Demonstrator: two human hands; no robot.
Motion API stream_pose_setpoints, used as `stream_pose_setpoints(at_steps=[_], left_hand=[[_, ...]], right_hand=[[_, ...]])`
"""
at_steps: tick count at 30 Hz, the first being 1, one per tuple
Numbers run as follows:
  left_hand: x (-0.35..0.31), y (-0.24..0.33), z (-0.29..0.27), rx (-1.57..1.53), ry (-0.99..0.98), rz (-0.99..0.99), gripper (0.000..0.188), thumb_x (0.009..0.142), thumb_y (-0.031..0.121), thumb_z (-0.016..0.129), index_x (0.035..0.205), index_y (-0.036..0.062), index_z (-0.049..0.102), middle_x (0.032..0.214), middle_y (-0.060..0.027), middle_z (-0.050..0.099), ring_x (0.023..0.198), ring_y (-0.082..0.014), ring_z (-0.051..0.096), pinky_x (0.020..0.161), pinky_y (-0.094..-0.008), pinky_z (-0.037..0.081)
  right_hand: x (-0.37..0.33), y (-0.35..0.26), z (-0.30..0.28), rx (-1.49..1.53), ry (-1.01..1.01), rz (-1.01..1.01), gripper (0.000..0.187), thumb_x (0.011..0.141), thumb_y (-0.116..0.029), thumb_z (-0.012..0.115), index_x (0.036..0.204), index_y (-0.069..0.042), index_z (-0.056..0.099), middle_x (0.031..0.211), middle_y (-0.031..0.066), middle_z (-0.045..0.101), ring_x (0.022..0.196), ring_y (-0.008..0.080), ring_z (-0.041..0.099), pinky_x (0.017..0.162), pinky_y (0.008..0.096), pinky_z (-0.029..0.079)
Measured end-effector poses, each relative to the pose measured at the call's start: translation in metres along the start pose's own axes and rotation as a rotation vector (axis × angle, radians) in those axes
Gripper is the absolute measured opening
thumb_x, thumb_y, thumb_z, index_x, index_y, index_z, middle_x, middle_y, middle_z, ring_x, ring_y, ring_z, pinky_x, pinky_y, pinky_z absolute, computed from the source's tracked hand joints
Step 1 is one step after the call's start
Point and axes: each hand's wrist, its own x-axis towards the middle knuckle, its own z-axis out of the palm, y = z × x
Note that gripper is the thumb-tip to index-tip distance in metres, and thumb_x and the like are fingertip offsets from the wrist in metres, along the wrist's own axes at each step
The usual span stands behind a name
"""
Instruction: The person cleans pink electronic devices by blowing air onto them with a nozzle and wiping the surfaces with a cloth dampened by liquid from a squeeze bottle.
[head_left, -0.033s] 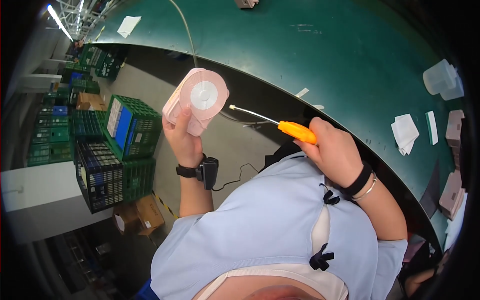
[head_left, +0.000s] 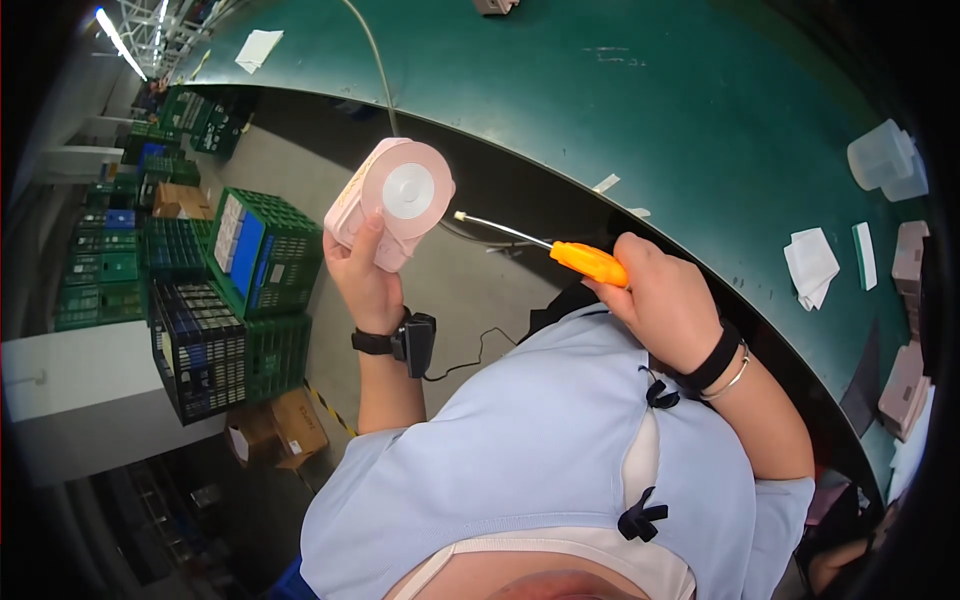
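My left hand (head_left: 367,275) grips a pink plastic device (head_left: 376,190) from below, the thumb on its front. The device has a round pink face with a pale silvery centre, and its lower end tapers. In my right hand (head_left: 672,305) is an orange-handled screwdriver (head_left: 588,262), its thin metal shaft pointing left toward the device. The shaft ends in a small pale tip, just right of the device and apart from it. Both things are held in the air before my body, off the table. Fingers behind the device are hidden.
A green worktable (head_left: 640,110) curves along the far and right sides. On it lie a white cloth (head_left: 811,267), clear plastic cups (head_left: 882,160) and more pink parts (head_left: 903,385). Green crates (head_left: 278,255) stack at left, near a cardboard box (head_left: 298,425). A hose (head_left: 375,50) runs behind the device.
My right hand and the screwdriver have shifted slightly left. The device in my left hand has barely moved, and both grips are the same.
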Motion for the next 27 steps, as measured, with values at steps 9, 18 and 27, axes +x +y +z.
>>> stream_pose_setpoints(at_steps=[9,18,27], left_hand=[[0.007,0.005,-0.029,0.244,0.058,0.089,0.042,0.086,-0.002,0.071,0.123,-0.0055,0.054,0.120,-0.0148,0.064,0.106,-0.0205,0.065,0.094,-0.0333,0.053],[0.010,0.003,-0.024,0.160,0.096,0.028,0.041,0.084,-0.001,0.073,0.121,-0.0055,0.056,0.117,-0.0136,0.066,0.106,-0.0202,0.065,0.093,-0.0326,0.052],[0.030,0.049,-0.037,1.378,-0.443,0.756,0.047,0.073,0.009,0.080,0.117,0.0048,0.063,0.109,-0.0124,0.069,0.099,-0.0269,0.066,0.089,-0.0383,0.052]], right_hand=[[0.019,-0.008,0.012,-0.124,0.032,-0.099,0.036,0.089,-0.034,0.070,0.089,-0.006,0.048,0.069,0.0133,0.059,0.061,0.0340,0.061,0.056,0.0409,0.049],[0.035,-0.011,0.009,-0.062,-0.058,-0.092,0.036,0.088,-0.033,0.072,0.086,-0.006,0.049,0.069,0.0140,0.060,0.061,0.0348,0.060,0.055,0.0420,0.048],[0.026,-0.015,-0.009,-0.037,-0.003,-0.119,0.038,0.084,-0.035,0.075,0.085,-0.006,0.051,0.069,0.0141,0.060,0.062,0.0362,0.060,0.055,0.0427,0.047]])
